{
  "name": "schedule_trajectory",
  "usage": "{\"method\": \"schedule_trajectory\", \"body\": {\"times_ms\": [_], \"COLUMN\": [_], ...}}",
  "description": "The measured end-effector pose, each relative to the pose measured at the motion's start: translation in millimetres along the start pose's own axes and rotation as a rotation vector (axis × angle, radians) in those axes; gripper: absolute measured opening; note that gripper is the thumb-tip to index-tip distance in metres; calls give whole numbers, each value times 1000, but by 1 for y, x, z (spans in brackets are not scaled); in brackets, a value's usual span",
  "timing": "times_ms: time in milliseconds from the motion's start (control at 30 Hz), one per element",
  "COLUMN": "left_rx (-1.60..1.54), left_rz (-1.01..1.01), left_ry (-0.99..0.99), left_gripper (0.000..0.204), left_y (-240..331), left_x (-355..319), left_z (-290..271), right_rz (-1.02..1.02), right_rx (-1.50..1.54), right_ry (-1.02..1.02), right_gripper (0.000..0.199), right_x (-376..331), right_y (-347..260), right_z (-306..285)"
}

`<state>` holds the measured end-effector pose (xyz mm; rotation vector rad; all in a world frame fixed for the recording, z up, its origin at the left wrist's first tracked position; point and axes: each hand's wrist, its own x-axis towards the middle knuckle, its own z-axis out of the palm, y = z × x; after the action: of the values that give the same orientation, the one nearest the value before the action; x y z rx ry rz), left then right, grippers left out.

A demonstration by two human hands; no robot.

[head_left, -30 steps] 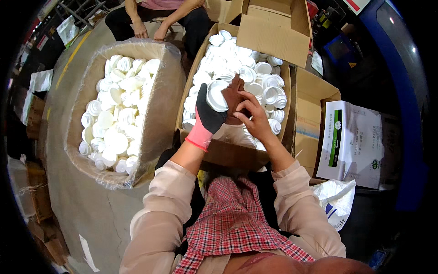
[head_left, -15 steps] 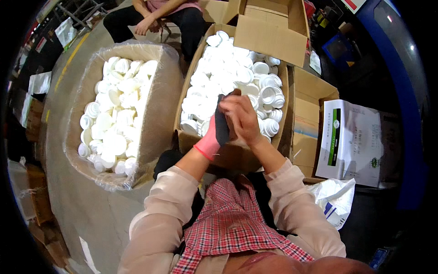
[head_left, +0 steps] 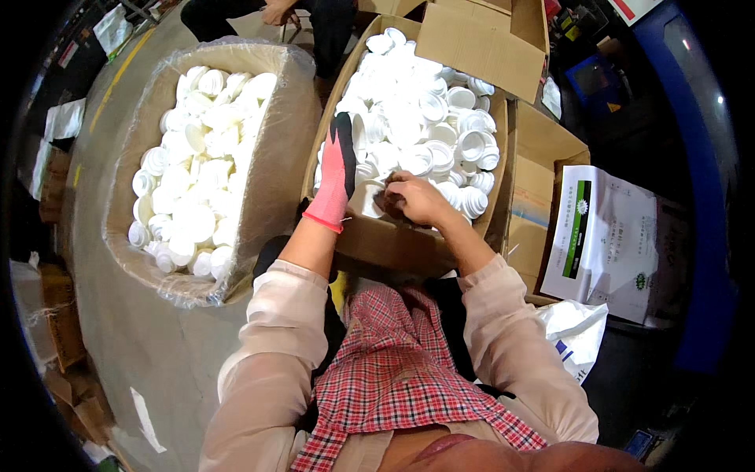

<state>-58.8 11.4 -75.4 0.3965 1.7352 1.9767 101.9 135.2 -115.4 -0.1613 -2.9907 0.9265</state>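
Note:
My left hand (head_left: 340, 169), in a pink glove with black over the palm and fingers, is held up over the left side of a cardboard box (head_left: 401, 250). Its fingers are stretched out, and I see nothing held in them. The box is heaped with round white ridged plastic lids (head_left: 421, 160). At the box's near edge my bare right hand (head_left: 418, 200) is closed around a dark brown wad (head_left: 389, 206), whose kind I cannot make out. Several lids lie just beyond that hand.
To the left stands another box (head_left: 271, 173) lined with clear plastic, full of similar white lids. Open cardboard (head_left: 543, 181) and a white printed carton (head_left: 605, 244) are on the right, above a white bag (head_left: 578, 334). A seated person (head_left: 330, 31) is at the far side.
My hands, together over the box before, have come apart. The gloved left hand moved left with fingers extended; the right moved down to the near edge. The whole view has shifted slightly.

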Motion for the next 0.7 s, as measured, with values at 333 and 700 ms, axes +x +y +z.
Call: {"method": "schedule_trajectory", "body": {"times_ms": [333,700], "left_rx": [28,-277], "left_rz": [-297,-110], "left_ry": [157,-546], "left_gripper": [69,47], "left_y": [-50,5], "left_x": [14,-38], "left_z": [-32,20], "right_rz": [257,145], "right_rx": [93,353], "right_ry": [17,463], "right_gripper": [33,31], "right_x": [18,-7], "right_y": [17,-56], "right_z": [13,-67]}}
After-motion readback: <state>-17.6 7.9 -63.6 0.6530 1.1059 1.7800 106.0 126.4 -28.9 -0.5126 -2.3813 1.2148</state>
